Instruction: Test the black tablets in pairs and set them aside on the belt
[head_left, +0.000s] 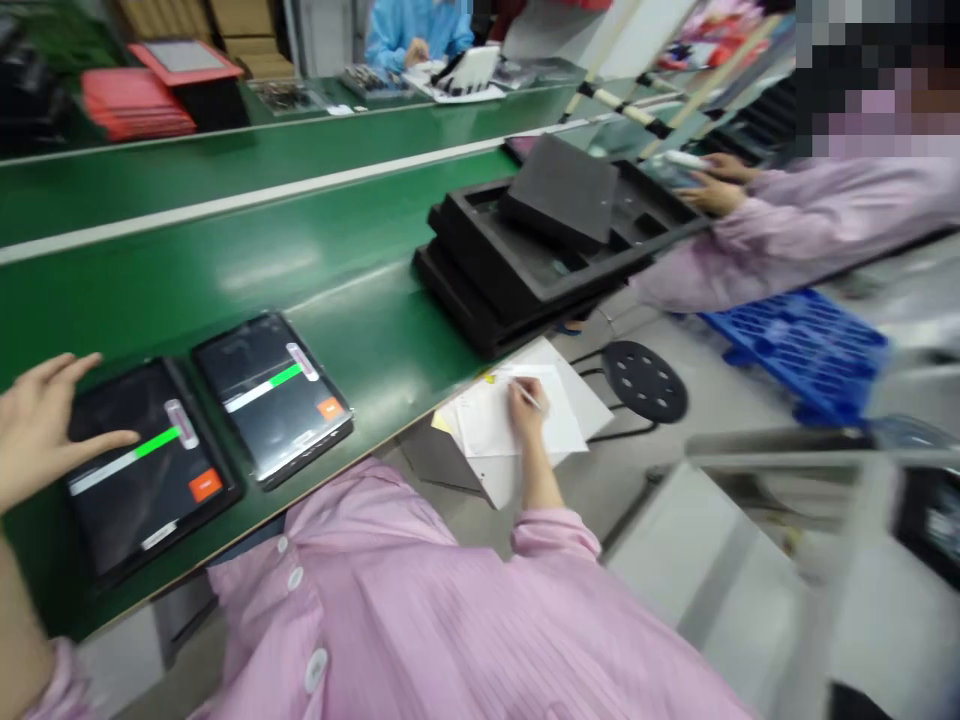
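At the left edge, my left hand [46, 425] has its fingers spread over the upper left part of a black tablet [120, 510]; whether it touches the screen is unclear. A second tablet [255, 400] lies just right of that one, its screen lit with a green and white bar and an orange square. My right hand [529, 402] is closed around a thin white pen [527, 394], over white papers [562, 410]. The papers rest on a pale board or box [499, 485] beside the bench edge.
Black foam trays [495, 290] are stacked on the green bench [360, 330]. A co-worker's hands [720, 185] are at the right, near a black stool [645, 380] and a blue pallet [810, 350]. Red folders [135, 103] and a person in blue [382, 35] are across the bench.
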